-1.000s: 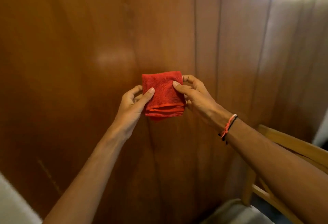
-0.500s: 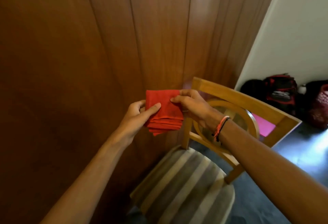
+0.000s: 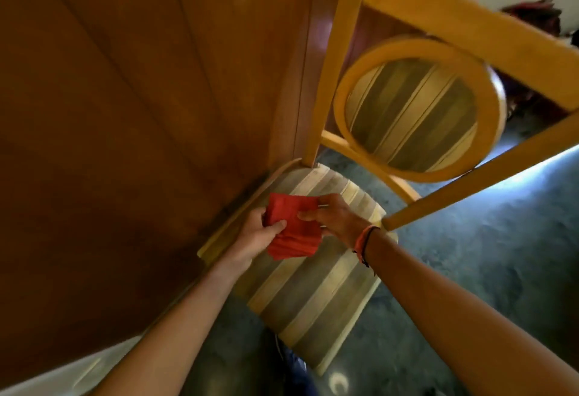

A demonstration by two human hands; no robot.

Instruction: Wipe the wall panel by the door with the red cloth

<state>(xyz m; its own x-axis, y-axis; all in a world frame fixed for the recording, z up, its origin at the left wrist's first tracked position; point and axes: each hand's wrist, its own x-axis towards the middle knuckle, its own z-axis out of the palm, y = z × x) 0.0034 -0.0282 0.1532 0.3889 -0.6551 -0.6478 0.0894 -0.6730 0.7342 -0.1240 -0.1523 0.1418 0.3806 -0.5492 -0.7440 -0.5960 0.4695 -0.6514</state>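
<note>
The folded red cloth [image 3: 293, 229] hangs between both hands, just above a chair seat. My left hand [image 3: 255, 234] pinches its left edge, thumb on top. My right hand [image 3: 333, 215] grips its upper right edge; a red and black cord is on that wrist. The brown wooden wall panel [image 3: 125, 113] fills the left side of the view, and the cloth is off it, to its right.
A wooden chair stands against the panel, with a striped seat [image 3: 313, 295] and a backrest [image 3: 438, 16] holding a round striped pad. Dark grey floor [image 3: 488, 257] lies to the right. Dark bags sit at the far top right. A pale strip runs along the lower left.
My view has swung down from the panel to the chair. Both hands have lowered the cloth away from the wall until it is over the seat, still held the same way.
</note>
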